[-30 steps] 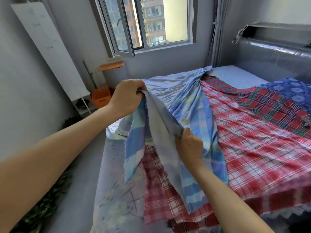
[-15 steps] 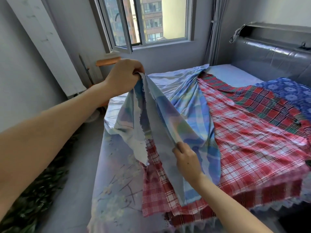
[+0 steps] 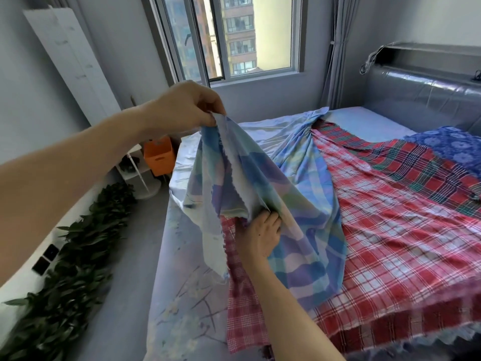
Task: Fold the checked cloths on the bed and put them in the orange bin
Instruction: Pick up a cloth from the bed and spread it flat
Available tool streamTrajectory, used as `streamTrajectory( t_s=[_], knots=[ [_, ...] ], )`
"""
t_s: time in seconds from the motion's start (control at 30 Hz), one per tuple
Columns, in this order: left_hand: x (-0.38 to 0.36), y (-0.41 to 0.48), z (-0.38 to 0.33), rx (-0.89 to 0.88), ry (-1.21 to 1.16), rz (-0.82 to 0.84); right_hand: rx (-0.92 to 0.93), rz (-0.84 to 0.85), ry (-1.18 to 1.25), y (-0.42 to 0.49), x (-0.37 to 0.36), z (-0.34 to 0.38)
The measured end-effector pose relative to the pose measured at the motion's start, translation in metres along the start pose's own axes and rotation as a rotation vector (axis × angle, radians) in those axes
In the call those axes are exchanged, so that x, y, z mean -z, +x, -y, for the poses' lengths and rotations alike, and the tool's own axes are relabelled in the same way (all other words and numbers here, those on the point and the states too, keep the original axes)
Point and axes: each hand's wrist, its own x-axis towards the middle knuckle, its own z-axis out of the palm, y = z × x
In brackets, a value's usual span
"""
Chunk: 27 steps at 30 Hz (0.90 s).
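A pale blue checked cloth (image 3: 299, 204) is lifted off the bed (image 3: 182, 295) at its left side. My left hand (image 3: 187, 108) pinches its frayed edge high above the bed. Lower down, my right hand (image 3: 260, 235) grips the same edge, fingers tucked into the fabric. Under it lies a red and white checked cloth (image 3: 390, 243), spread over the bed's middle. A darker red and green checked cloth (image 3: 416, 165) lies further back. The orange bin (image 3: 158, 156) stands on the floor beyond the bed's far left corner.
A blue flowered cloth (image 3: 453, 144) lies by the padded grey headboard (image 3: 421, 97) at the right. Green leafy plants (image 3: 78, 251) line the floor on the left, near a small white stand (image 3: 140, 175). A window (image 3: 234, 37) fills the far wall.
My left hand has raised the blue cloth's edge higher and further out. My right hand has slid along the edge and stayed low. The orange bin has come back into sight.
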Motion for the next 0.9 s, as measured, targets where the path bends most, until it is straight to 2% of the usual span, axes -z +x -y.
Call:
streamTrajectory(
  t_s=[0.13, 0.3, 0.43, 0.53, 0.73, 0.8, 0.9],
  knots=[
    [0.013, -0.006, 0.01, 0.006, 0.022, -0.045, 0.098, 0.021, 0.079, 0.001, 0.0, -0.019],
    [0.016, -0.021, 0.045, -0.013, 0.134, -0.176, 0.299, -0.143, 0.083, 0.008, 0.026, -0.079],
    [-0.002, -0.053, 0.083, -0.158, 0.341, -0.21, 0.115, -0.26, 0.265, 0.038, 0.083, -0.137],
    [-0.032, -0.085, 0.101, -0.177, 0.369, -0.268, 0.05, -0.362, 0.144, 0.066, 0.116, -0.181],
    [-0.07, -0.113, 0.11, -0.084, 0.276, -0.325, 0.086, -0.282, -0.237, 0.104, 0.137, -0.216],
    [-0.077, -0.114, 0.105, 0.013, 0.196, -0.413, 0.106, -0.206, -0.186, 0.109, 0.14, -0.217],
    [-0.095, -0.107, 0.096, 0.253, -0.015, -0.551, -0.034, -0.068, 0.072, 0.108, 0.138, -0.213]
  ],
)
